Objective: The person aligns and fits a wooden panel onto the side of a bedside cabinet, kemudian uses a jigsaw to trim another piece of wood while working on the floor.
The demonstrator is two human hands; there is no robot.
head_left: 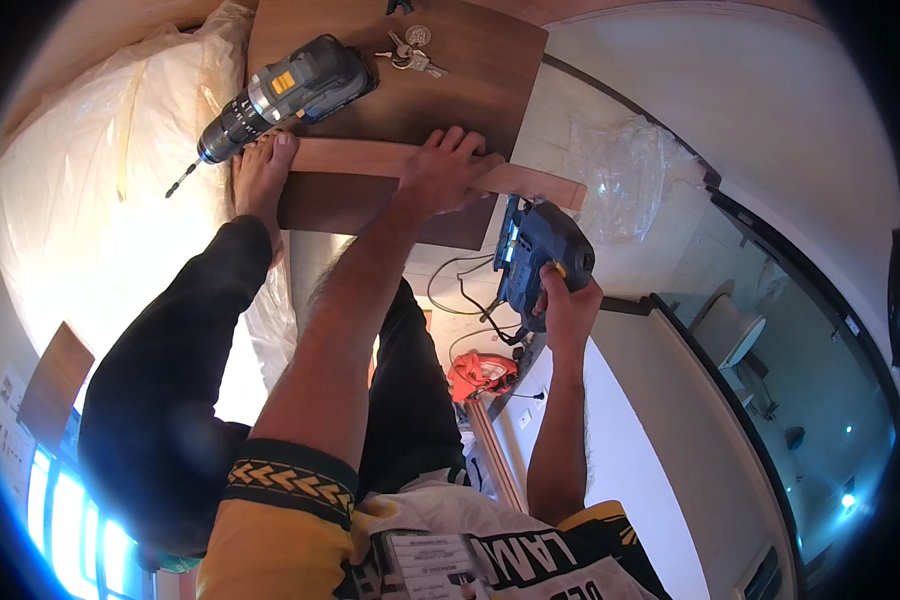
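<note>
My left hand [442, 172] is closed over a long reddish-brown wooden strip [355, 156], pressing it on a dark brown wooden board [460, 70]. The strip's right end sticks out past the board's edge. My right hand [568, 303] grips a dark blue jigsaw [553, 255] by its handle, a finger near the yellow trigger. The jigsaw is tilted, its base plate facing left, close under the strip's overhanging end. Whether its blade touches the wood is hidden. My bare foot [260, 172] rests at the strip's left end.
A cordless drill [300, 85] with a long bit lies on the board beside keys [412, 52]. Plastic-wrapped bedding [100, 150] stands at the left. A black cord [460, 285] loops below the jigsaw, near a red cloth or bag [482, 374]. Clear plastic wrap [625, 180] lies on the floor.
</note>
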